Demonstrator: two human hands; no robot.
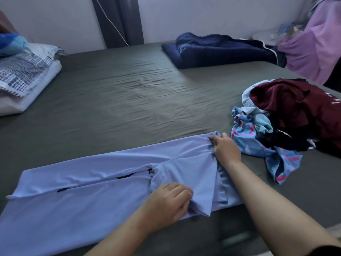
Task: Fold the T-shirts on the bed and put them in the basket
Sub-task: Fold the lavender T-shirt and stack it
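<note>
Nearest the camera, the left hand (pixel 170 201) lies knuckles-up at about 6 o'clock, its fingers curled and pinching a fold of the light blue T-shirt (pixel 77 196) at the shirt's near edge. The forearm runs in from the bottom edge of the view. The right hand (pixel 224 146) reaches farther out, toward 2 o'clock of the left one, fingers bent down and gripping the bunched far corner of the same shirt. Its forearm crosses the shirt's right end and leaves the view at the lower right corner.

The shirt lies flat on the bed (pixel 129 93), stretched from 8 o'clock to the centre, both long sides folded inward so that they meet along a seam. A dark print shows only as slivers in that gap and cannot be read. The shirt's lower left part is cut off by the edge of the view. The fingertips of both hands are hidden in cloth.

At 3 o'clock, just beside the right hand, sits a heap of unfolded clothes (pixel 287 115): a maroon shirt on top, a patterned blue one below. At 1 o'clock lies a navy blanket (pixel 217 50), at 2 o'clock a purple garment (pixel 313 45), partly blurred. Folded bedding (pixel 24 76) lies at 10 o'clock, and a dark curtain (pixel 118 21) hangs at 12 o'clock.
</note>
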